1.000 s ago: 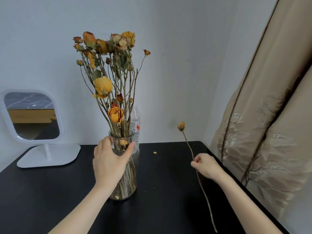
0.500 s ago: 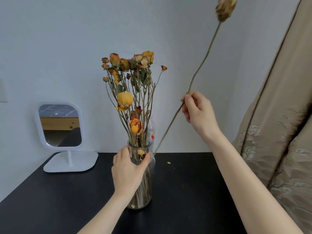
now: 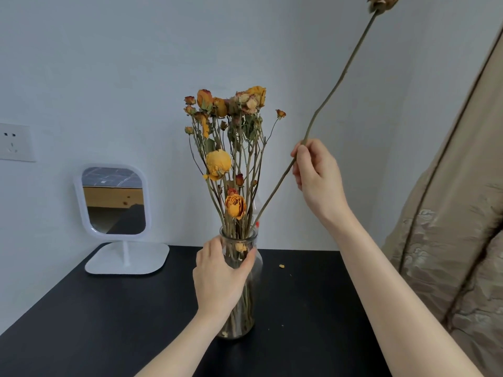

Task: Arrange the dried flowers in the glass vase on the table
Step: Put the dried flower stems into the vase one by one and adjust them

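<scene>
A clear glass vase [image 3: 246, 323] stands on the black table [image 3: 299, 308], holding a bunch of dried orange and yellow roses [image 3: 218, 161]. My left hand [image 3: 217, 278] wraps around the vase just below its rim. My right hand [image 3: 317, 172] is raised to the right of the bunch and pinches one long dried flower stem [image 3: 351, 59] at its middle. The stem slants up to the right, its bud [image 3: 382, 1] at the top edge of the view. Its lower end reaches the vase mouth on the right side.
A white standing mirror [image 3: 114, 202] sits at the table's back left, under a wall socket [image 3: 15, 142]. A beige curtain [image 3: 449, 213] hangs along the right. A clear plastic bottle [image 3: 255, 213] stands behind the vase. A small petal crumb [image 3: 281, 266] lies on the table.
My right hand lifted the single stem from the table's right side, swung it upright and brought its lower end to the vase mouth. My left hand kept its hold on the vase.
</scene>
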The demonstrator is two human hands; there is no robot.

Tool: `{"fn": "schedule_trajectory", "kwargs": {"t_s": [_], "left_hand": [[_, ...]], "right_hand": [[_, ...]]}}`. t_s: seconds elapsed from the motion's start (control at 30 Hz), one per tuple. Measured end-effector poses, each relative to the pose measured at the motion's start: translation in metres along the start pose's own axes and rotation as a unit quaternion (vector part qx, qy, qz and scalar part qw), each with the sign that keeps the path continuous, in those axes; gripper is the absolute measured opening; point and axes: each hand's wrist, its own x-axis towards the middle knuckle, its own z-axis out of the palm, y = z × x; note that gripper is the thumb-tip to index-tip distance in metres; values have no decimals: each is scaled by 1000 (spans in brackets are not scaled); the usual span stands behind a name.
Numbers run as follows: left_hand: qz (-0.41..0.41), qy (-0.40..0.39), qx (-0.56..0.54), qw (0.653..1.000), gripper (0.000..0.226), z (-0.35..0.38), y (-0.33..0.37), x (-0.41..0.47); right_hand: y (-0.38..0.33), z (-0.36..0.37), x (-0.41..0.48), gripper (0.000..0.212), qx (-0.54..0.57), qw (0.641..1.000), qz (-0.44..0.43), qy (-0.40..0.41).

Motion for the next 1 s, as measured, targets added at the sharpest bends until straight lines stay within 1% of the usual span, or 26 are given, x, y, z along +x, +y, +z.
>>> {"fn": "schedule_trajectory", "kwargs": {"t_s": [0.17, 0.37, 0.53, 0.6, 0.87, 1.0], "left_hand": [[-1, 0, 7, 1000, 60, 1, 1, 1], [0, 4, 8, 1000, 59, 1, 1, 0], [5, 8, 13, 1000, 57, 2, 0, 0], [8, 11, 14, 1000, 56, 2, -1, 0], [11, 14, 19, 1000, 57, 4, -2, 1], [14, 17, 19, 1000, 58, 4, -2, 1]], "right_hand": [[1, 4, -1, 21, -9, 1000, 1, -17], [-5, 6, 2, 20, -48, 997, -46, -30], [-8, 6, 4, 19, -43, 997, -68, -9], [-9, 6, 5, 18, -44, 996, -74, -14], [1, 16, -1, 19, -77, 989, -55, -110], [12, 20, -7, 18, -111, 980, -38, -164]]}}
